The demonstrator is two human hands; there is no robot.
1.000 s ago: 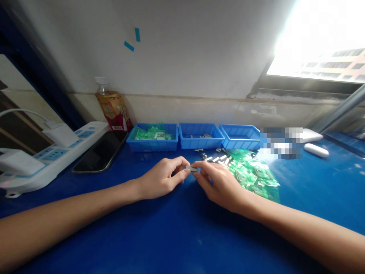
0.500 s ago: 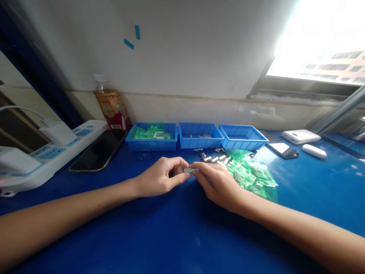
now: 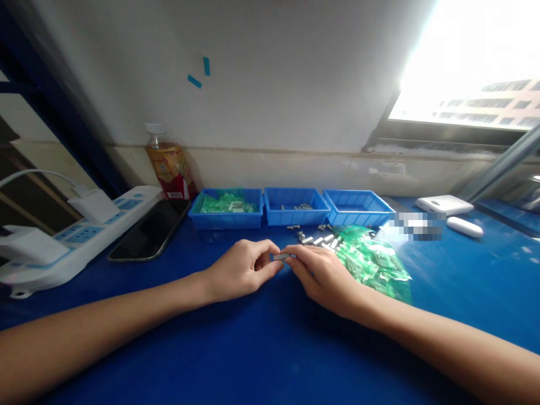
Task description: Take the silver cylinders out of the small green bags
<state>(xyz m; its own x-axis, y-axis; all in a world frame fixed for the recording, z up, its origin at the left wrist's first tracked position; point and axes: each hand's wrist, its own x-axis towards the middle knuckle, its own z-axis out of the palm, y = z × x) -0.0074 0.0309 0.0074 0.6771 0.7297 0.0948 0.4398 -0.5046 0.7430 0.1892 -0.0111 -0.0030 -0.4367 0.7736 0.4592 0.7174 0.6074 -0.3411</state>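
My left hand (image 3: 242, 270) and my right hand (image 3: 323, 275) meet over the blue table (image 3: 236, 349), both pinching one small grey metal part (image 3: 281, 256) between their fingertips. Just behind the right hand lie several more small grey metal parts (image 3: 316, 237) and a heap of small green plastic bags (image 3: 371, 261). Three blue trays stand in a row further back: the left tray (image 3: 225, 218) holds green bags, the middle tray (image 3: 295, 215) holds a few metal parts, the right tray (image 3: 358, 212) looks bare.
A white power strip (image 3: 76, 239) with plugged adapters lies at the left, a dark phone (image 3: 149, 230) beside it, a drink bottle (image 3: 169, 166) against the wall. At the right are a blurred flat object (image 3: 415, 226), a white box (image 3: 442, 204) and a white oblong item (image 3: 464, 226).
The hands stay pinched on the grey part with only slight finger shifts. The view has tilted a little, so everything sits slightly lower in the picture.
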